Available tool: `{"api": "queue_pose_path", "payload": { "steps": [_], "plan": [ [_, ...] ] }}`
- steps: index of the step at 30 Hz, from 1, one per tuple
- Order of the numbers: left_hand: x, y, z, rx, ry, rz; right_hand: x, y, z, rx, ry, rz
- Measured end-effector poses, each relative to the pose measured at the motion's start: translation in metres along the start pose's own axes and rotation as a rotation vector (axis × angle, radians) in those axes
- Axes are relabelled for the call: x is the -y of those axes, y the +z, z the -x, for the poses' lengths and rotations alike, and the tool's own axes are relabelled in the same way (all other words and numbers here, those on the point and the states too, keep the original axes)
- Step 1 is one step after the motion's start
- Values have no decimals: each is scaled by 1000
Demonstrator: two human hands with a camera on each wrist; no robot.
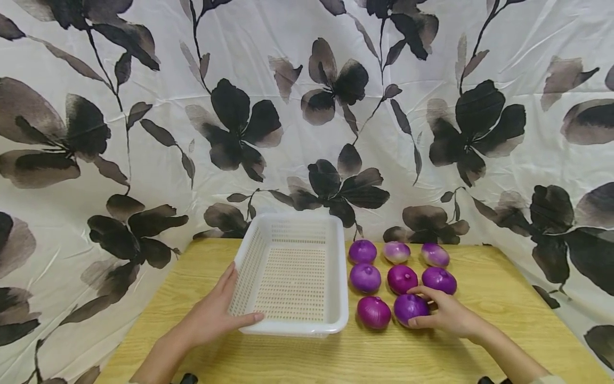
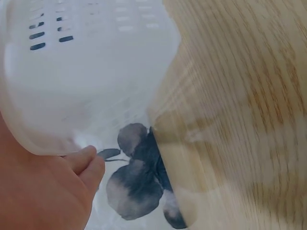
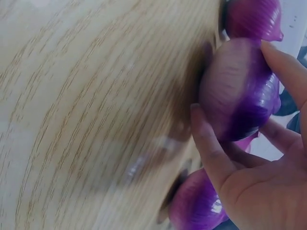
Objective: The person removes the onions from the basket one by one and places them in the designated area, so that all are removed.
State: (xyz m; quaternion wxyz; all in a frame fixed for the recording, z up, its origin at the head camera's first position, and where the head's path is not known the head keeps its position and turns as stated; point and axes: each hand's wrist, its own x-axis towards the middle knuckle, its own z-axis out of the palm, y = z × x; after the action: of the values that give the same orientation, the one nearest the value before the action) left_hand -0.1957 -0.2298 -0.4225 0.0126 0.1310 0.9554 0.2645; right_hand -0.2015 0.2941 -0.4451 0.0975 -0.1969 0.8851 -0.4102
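Observation:
A white perforated plastic basket (image 1: 341,277) sits on the table, holding nothing. At its near left corner my left hand (image 1: 211,314) grips the rim, thumb over the top edge and fingers along the outer side; the left wrist view shows fingertips at the basket's edge (image 2: 86,96). To the right, my right hand (image 1: 451,314) holds a purple onion (image 1: 409,309) in the nearest row. Thumb and fingers lie around opposite sides of this onion (image 3: 240,91) in the right wrist view. A redder onion (image 1: 373,313) lies just left of it.
More purple onions stand in rows behind, among them a dark magenta one (image 1: 402,279) and a pale-topped one (image 1: 396,252). The wooden table (image 1: 288,360) ends at a floral cloth backdrop (image 1: 398,133), which also hangs along both sides.

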Motion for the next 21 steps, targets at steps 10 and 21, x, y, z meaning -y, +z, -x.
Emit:
{"api": "queue_pose_path", "payload": {
  "steps": [10,21],
  "plan": [
    [-1,7,-1,-46,4,72,-4,-6,4,27,-3,5],
    [15,-12,-4,-192,102,149,4,-21,10,6,-53,79]
  ]
}}
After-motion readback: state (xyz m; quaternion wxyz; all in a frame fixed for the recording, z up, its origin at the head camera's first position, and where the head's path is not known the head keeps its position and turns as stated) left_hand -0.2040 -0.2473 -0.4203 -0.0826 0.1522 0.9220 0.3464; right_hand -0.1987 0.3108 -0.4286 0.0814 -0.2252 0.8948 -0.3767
